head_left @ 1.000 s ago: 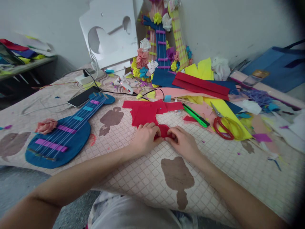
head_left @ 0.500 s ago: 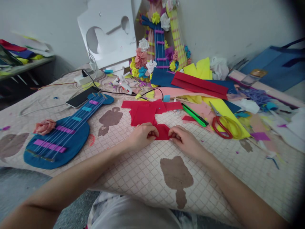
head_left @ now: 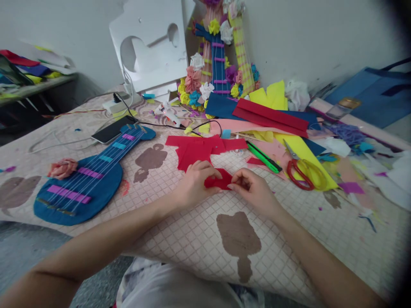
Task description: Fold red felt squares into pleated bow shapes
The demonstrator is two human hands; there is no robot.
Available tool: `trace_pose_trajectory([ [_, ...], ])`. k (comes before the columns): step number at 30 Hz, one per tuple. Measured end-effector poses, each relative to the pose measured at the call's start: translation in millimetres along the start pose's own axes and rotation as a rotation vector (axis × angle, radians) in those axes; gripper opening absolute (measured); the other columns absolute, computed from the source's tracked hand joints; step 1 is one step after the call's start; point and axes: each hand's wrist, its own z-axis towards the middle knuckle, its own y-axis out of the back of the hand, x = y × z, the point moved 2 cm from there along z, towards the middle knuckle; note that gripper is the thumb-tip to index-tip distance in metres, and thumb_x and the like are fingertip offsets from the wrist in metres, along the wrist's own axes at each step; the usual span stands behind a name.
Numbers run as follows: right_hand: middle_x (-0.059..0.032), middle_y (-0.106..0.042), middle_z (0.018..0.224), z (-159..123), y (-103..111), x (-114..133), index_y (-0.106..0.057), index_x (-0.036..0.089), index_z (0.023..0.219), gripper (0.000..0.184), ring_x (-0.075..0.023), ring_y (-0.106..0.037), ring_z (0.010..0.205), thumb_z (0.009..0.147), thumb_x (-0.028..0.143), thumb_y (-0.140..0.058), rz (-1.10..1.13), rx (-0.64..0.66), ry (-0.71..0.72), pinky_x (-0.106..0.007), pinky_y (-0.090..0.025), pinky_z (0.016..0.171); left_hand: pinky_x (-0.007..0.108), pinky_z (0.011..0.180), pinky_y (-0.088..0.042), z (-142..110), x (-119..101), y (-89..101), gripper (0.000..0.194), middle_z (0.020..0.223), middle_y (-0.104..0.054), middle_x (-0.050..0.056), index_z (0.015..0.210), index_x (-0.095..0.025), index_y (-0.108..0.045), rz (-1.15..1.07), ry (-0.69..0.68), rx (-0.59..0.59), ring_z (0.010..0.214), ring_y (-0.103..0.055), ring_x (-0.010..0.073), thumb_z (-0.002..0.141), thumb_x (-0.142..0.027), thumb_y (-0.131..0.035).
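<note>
L hand & R hand both pinching red paper pc btwn them, nr green cutter.

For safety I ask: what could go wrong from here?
The small red piece between the left hand and right hand could crease or tear. The scissors and green cutter lie near the right hand; a careless reach might cut. The white glue gun, if hot, could burn.
</note>
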Motion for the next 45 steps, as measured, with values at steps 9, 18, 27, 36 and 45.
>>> trace_pose_trajectory([
  [9,0.0015,-0.057,0.071,-2.1,-2.2,7.7,-0.053,0.021,0.078,0.014,-0.0129,-0.052,0.062,0.081,0.031,-0.063,0.021,-0.006,0.016,-0.027,-0.042,0.056,0.031,0.075,-0.033,0.3,-12.2,-4.5,0.015,0.086,-0.061,0.002,0.079,-0.018,-0.062,0.161,-0.189,0.101,0.087,-0.05,0.0175,0.09,-0.027,-0.055],
  [18,-0.0003,-0.057,0.074,-1.9,0.5,7.7,-0.054,0.021,0.078,0.012,-0.0134,-0.051,0.063,0.082,0.03,-0.061,-0.106,-0.086,0.09,-0.028,-0.042,0.057,0.028,0.073,-0.043,6.9,1.2,11.7,0.025,0.081,-0.061,0.004,0.077,-0.016,-0.061,-0.068,-0.055,-0.105,0.08,-0.054,0.015,0.093,-0.027,-0.046],
  [27,-0.0005,-0.055,0.074,-2.8,3.5,12.3,-0.054,0.021,0.078,0.009,-0.0135,-0.051,0.065,0.086,0.026,-0.054,-0.153,-0.179,0.154,-0.027,-0.041,0.059,0.027,0.067,-0.044,21.1,38.6,54.5,0.014,0.071,-0.064,0.002,0.072,-0.018,-0.068,0.096,0.063,-0.362,0.069,-0.056,0.0144,0.081,-0.026,-0.06],
  [36,-0.0011,-0.056,0.071,-1.5,10.6,11.6,-0.053,0.021,0.076,0.012,-0.0144,-0.05,0.064,0.087,0.025,-0.05,-0.227,-0.235,0.177,-0.028,-0.04,0.058,0.042,0.083,-0.035,23.1,88.8,105.5,0.035,0.065,-0.057,0.006,0.056,-0.018,-0.054,0.611,0.412,-0.552,0.083,-0.054,0.0242,0.086,-0.036,-0.053],
  [45,0.0002,-0.059,0.073,-0.6,7.5,1.8,-0.054,0.022,0.081,0.004,-0.0144,-0.054,0.064,0.084,0.024,-0.053,-0.211,-0.126,0.068,-0.028,-0.041,0.059,0.033,0.083,-0.04,20.4,20.9,34.5,0.008,0.089,-0.064,0.004,0.084,-0.017,-0.062,0.192,0.003,-0.206,0.09,-0.055,0.019,0.084,-0.023,-0.056],
])
